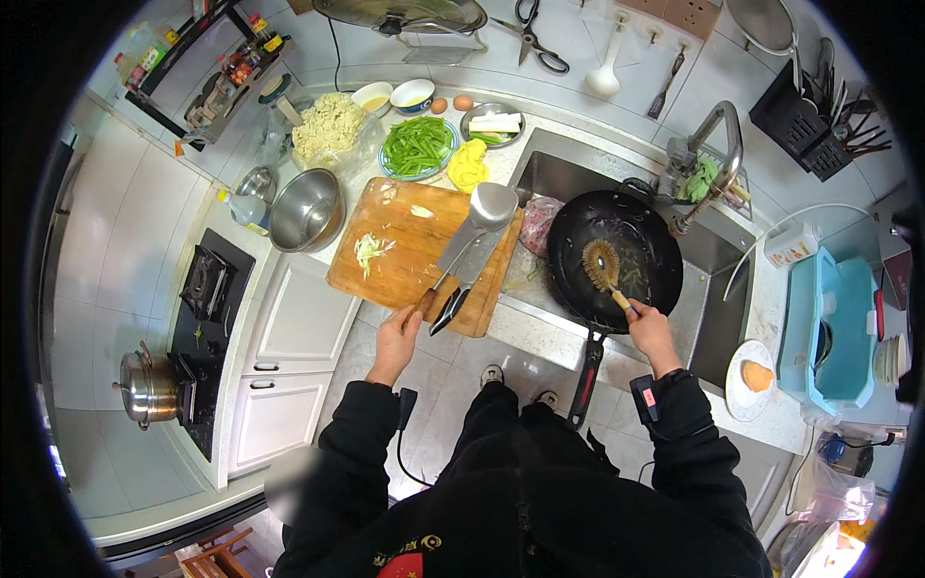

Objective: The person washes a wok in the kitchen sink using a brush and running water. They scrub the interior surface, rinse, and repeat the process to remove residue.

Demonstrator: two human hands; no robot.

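Observation:
My left hand [396, 345] grips the wooden handle of a metal wok spatula [493, 206]. The spatula's blade lies over a cleaver [462, 254] on the wooden cutting board [383, 282]. Shredded pale vegetable [371, 251] is scattered on the board. With my right hand [652, 337] I hold a round-headed bristle scrubbing brush [600, 264] by its handle. Its head is inside a black wok [650, 231], where a little water and some green scraps show. The wok rests over the sink [712, 311], its long handle [587, 383] pointing towards me.
Beside the wok lies bagged raw meat [540, 225]. A faucet [725, 148] rises behind the sink. Left of the board is a steel bowl [307, 211]; behind are cut green vegetables on a plate [417, 147] and eggs [462, 102]. A pot [148, 386] stands by the stove [217, 325].

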